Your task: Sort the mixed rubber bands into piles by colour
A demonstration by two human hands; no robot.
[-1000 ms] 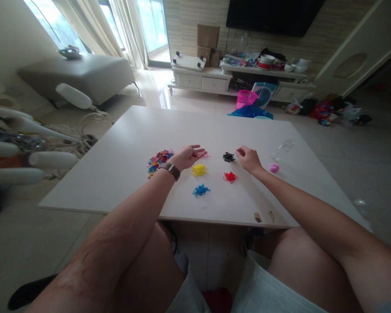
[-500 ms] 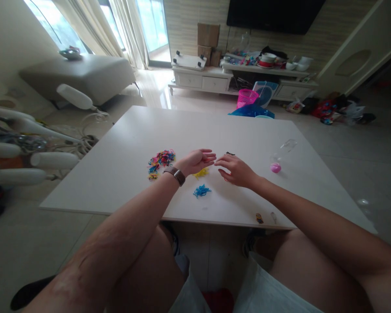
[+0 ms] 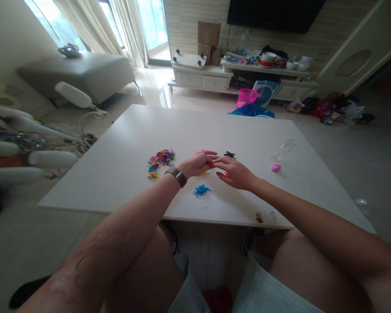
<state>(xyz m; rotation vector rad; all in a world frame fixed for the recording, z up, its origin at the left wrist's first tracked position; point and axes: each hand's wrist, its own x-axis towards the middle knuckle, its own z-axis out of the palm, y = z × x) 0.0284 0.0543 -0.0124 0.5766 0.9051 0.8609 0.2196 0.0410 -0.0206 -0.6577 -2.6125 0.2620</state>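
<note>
Rubber bands [image 3: 162, 159], or what look like them, sit in a jumbled heap on the white table [image 3: 172, 126], just beside the left wrist. Left hand [image 3: 197, 165] is palm up, fingers stretched out loosely, and the right hand [image 3: 237, 174] comes in palm down so the fingertips meet. There's a reddish bit right where they touch, but I can't tell if it's a band, or whether either hand is really gripping anything.

Smaller one-colour piles lie around them: pink pile [image 3: 200, 150] beyond the left hand, yellow pile [image 3: 203, 173] mostly hidden, blue pile [image 3: 201, 190] nearer the body, black pile [image 3: 230, 154] and half-covered red pile [image 3: 227, 174] by the right.

Looks like the picking-from-the-palm step to me. I'd say the next move calls for a light, narrow pinch, left palm level so nothing spills.
</note>
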